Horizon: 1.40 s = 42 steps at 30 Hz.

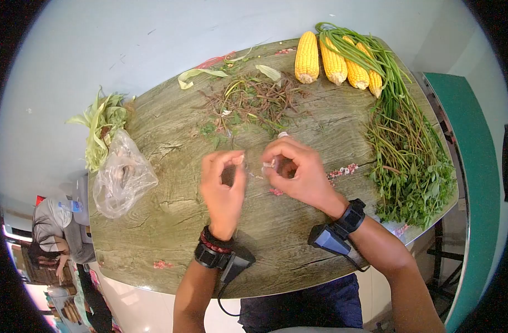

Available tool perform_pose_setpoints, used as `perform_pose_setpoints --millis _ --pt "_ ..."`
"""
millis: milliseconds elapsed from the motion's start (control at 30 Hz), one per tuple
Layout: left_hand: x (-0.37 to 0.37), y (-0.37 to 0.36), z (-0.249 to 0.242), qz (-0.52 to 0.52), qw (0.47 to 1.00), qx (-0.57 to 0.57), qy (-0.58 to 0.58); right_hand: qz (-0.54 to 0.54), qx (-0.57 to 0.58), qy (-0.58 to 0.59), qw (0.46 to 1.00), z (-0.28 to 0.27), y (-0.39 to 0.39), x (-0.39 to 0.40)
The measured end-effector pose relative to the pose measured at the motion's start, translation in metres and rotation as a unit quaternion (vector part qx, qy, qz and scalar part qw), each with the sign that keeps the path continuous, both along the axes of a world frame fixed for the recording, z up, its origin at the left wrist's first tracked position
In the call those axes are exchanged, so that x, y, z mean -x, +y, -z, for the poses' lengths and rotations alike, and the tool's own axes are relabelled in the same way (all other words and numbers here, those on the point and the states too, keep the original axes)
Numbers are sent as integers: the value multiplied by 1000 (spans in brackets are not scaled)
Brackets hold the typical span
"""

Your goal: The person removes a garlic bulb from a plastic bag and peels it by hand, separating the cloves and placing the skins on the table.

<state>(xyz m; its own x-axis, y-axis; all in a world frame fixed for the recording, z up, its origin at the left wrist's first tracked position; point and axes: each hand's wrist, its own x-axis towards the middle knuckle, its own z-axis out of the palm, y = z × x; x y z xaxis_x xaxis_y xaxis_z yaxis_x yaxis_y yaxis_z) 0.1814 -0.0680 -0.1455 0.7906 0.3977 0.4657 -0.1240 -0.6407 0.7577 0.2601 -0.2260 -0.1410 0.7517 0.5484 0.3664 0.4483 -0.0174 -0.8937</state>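
Observation:
Both hands are raised over the middle of the table, a short gap apart. My left hand (222, 191) is closed, thumb and forefinger tips pinched together; what they hold, if anything, is too small to make out. Facing it, my right hand (301, 173) is curled with its thumb and fingers closed on a small whitish piece (268, 165), perhaps garlic. Another pale bit (283, 134) shows at the far side of the right hand's knuckles. Beyond the hands lies a loose heap of brown and green stem trimmings (257, 100).
Several husked corn cobs (306, 58) lie at the back right beside long green beans (395, 83) and leafy greens (412, 172). A clear plastic bag (123, 177) and corn husks (107, 119) are on the left of the wooden table (165, 233). Another person (54, 227) is at far left.

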Motion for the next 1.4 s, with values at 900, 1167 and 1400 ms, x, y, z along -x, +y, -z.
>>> perform_pose_setpoints --millis 900,1167,1400 --pt "12 -10 -7 102 995 10 17 -81 -18 164 983 9 0 2" --pt "14 -6 0 137 978 154 19 -122 -16 225 967 5 -4 1" --pt "15 -4 -5 130 986 99 36 -125 -48 203 970 12 -5 1"
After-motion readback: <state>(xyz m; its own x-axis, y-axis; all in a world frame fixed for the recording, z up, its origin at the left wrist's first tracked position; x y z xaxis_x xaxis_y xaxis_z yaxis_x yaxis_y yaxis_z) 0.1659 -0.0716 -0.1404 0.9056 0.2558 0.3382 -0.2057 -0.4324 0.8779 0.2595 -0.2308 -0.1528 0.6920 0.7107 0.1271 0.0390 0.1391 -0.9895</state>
